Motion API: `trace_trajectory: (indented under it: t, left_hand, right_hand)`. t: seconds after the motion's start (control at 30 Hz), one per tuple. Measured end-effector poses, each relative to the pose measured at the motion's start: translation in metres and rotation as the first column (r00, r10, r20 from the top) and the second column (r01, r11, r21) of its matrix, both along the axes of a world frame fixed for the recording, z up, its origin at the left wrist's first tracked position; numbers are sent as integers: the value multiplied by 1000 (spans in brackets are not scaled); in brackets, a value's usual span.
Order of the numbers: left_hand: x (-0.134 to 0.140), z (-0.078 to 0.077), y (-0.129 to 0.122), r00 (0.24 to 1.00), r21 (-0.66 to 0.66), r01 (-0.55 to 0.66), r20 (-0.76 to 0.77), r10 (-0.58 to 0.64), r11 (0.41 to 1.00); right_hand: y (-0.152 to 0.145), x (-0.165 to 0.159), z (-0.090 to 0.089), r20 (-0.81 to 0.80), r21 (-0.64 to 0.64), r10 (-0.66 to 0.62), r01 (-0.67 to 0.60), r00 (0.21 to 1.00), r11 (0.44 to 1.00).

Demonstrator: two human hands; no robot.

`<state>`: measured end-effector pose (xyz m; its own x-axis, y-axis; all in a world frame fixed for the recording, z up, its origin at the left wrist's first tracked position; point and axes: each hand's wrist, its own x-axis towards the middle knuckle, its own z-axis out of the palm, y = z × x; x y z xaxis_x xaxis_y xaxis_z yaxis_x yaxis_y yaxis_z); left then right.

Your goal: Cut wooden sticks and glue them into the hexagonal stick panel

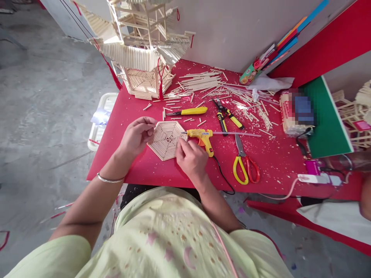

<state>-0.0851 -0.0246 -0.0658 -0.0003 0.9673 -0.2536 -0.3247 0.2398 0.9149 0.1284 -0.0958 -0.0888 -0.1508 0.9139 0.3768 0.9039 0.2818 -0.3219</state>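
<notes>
A hexagonal wooden-stick panel [165, 143], its sticks set in nested rings, is tilted above the red table. My left hand [136, 135] pinches its upper left edge between thumb and fingers. At the lower right edge, the curled fingers of my right hand [191, 155] grip the same panel. Just beyond that hand lies a yellow hot glue gun [201, 136] with a long clear glue stick in its back; its nozzle points left, by the panel's right corner. A yellow-handled craft knife [193, 111] lies behind the panel.
A tall stick-built pagoda [139, 58] with red tassels stands at the back left. Black-and-yellow pliers [227, 116] and scissors [242, 166] lie to the right. Loose sticks [203, 81] cover the table's back. A power strip [319, 178] sits at right, near another person's arm [365, 195].
</notes>
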Motion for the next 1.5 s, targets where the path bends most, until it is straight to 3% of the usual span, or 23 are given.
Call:
trace_trajectory:
  t: [0.1,0.17,0.3,0.37,0.5,0.63,0.73,0.8,0.87,1.0,1.13,1.27,1.5]
  left_hand:
    - [-12,5,5,975,-96,-40,214,60,995]
    - [-17,5,6,958,-126,-91,259,121,988]
    - [-21,-1,6,935,-115,-120,320,151,986]
    - [-22,-4,8,922,-127,-137,345,173,982]
    - [-24,-4,11,902,-157,-209,349,252,965]
    - [-25,2,8,894,-71,-283,342,290,957]
    - [-27,1,9,908,-70,-286,299,294,956]
    - [-30,-5,13,935,-97,-238,248,255,966]
    - [-34,-14,18,958,-119,-189,195,210,975]
    - [-40,-25,25,971,-117,-181,139,196,977]
    - [-40,-18,25,951,-148,-203,205,231,968]
    - [-37,-7,20,919,-146,-259,268,290,955]
    - [-35,2,11,960,-16,-203,192,202,979]
  right_hand:
    - [-11,17,1,-3,-52,-110,110,994,993]
    - [-16,29,0,-12,-81,-154,152,988,985]
    - [-15,57,3,-22,-4,-318,318,948,948]
    - [-9,69,4,-19,-41,-359,358,933,933]
    - [9,83,1,-20,-238,-356,342,934,909]
    - [19,85,-3,-52,-288,-386,356,921,889]
    - [16,81,-4,-301,-332,-422,321,855,887]
    - [12,75,-5,-490,-394,-409,223,770,892]
    - [12,65,-5,-568,-411,-367,133,737,902]
    - [30,44,-2,-457,-304,-276,143,846,942]
    - [47,30,1,-363,-314,-238,122,901,942]
    - [29,24,3,-318,-358,-246,124,916,925]
    - [-9,30,9,-371,-302,-271,160,888,940]
